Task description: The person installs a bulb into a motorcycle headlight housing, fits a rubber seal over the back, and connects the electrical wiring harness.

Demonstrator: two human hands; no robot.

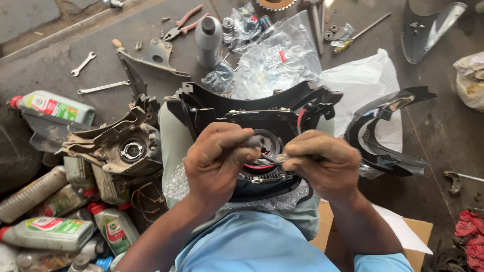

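Note:
A black plastic headlight housing rests on my lap, its back side up, with a round opening and a red wire showing. My left hand is closed over the left rim of the opening, fingers curled around something I cannot make out. My right hand pinches a thin metal tool whose tip points into the opening. Both hands meet above the housing's centre.
A dirty old housing lies at left among several oil bottles. Spanners, pliers, a grey spray can and plastic bags lie on the concrete floor. A black cowl panel sits at right, cardboard below.

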